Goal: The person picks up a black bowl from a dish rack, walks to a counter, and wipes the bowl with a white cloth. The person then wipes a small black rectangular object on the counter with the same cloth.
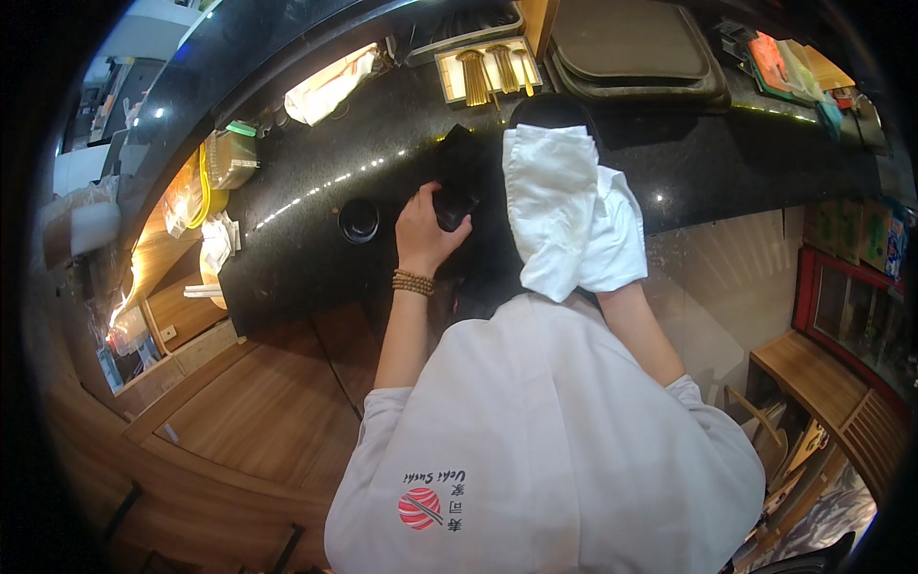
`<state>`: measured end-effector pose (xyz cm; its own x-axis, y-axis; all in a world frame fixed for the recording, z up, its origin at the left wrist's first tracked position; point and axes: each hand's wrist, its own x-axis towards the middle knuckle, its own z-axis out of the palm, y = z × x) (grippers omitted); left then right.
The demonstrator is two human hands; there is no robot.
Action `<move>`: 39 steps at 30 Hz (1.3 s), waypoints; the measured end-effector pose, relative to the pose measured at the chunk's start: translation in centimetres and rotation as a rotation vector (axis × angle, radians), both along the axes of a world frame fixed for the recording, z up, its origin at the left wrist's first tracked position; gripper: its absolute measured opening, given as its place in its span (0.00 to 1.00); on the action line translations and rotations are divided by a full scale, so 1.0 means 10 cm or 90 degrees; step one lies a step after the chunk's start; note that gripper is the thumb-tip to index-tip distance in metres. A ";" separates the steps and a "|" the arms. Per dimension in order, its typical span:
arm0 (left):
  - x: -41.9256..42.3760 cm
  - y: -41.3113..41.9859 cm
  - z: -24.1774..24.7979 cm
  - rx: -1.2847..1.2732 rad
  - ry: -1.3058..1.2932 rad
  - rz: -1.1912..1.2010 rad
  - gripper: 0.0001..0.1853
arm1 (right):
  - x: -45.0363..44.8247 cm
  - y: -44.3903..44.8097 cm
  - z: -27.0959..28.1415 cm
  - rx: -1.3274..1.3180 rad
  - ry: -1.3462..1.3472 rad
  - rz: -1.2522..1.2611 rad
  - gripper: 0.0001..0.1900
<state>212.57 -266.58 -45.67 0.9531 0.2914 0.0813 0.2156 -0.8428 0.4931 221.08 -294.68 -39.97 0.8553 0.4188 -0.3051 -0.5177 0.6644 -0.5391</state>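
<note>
Thumb and fingers of my left hand point(428, 233) close around a small black dish point(455, 204) over the dark countertop. Beaded bracelets point(412, 282) circle that wrist. To the left of the hand rests a small round black dish point(358, 220). Another dark, angular piece point(459, 140) lies just beyond my fingers, its form hard to make out against the counter. A folded white cloth point(551, 204) covers my right hand point(618, 295), leaving little more than the wrist visible. The cloth hangs in front of a round black item point(549, 110), partly hidden.
Along the back of the black counter point(301, 186) are a tray of gold-coloured cutlery point(486, 70) and stacked brown trays point(635, 50). At the left stand clear plastic containers point(233, 159) and a yellow basket point(208, 186). Wooden cabinet doors point(265, 402) lie below left.
</note>
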 end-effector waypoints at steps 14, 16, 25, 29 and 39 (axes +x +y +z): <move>0.96 0.08 0.02 0.000 0.060 0.011 0.41 | -0.02 0.07 -0.04 0.178 0.053 0.061 0.19; 0.96 0.11 0.04 -0.004 0.062 0.008 0.40 | -0.04 0.06 -0.03 0.193 0.057 0.058 0.19; 0.58 0.09 0.55 -0.189 -0.282 0.014 0.42 | -0.07 0.09 -0.03 0.191 0.028 0.069 0.21; 0.19 -0.24 0.85 -0.211 -0.195 -0.201 0.43 | -0.11 0.32 0.00 0.003 -0.053 0.097 0.22; -0.09 -0.54 0.77 -0.182 -0.214 -0.243 0.25 | -0.15 0.50 0.09 -0.690 -0.482 0.342 0.13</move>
<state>211.64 -272.00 -37.98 0.9302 -0.0132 0.3668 -0.2856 -0.6537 0.7008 219.57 -289.68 -39.03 0.7690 0.5975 -0.2274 0.0675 -0.4295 -0.9005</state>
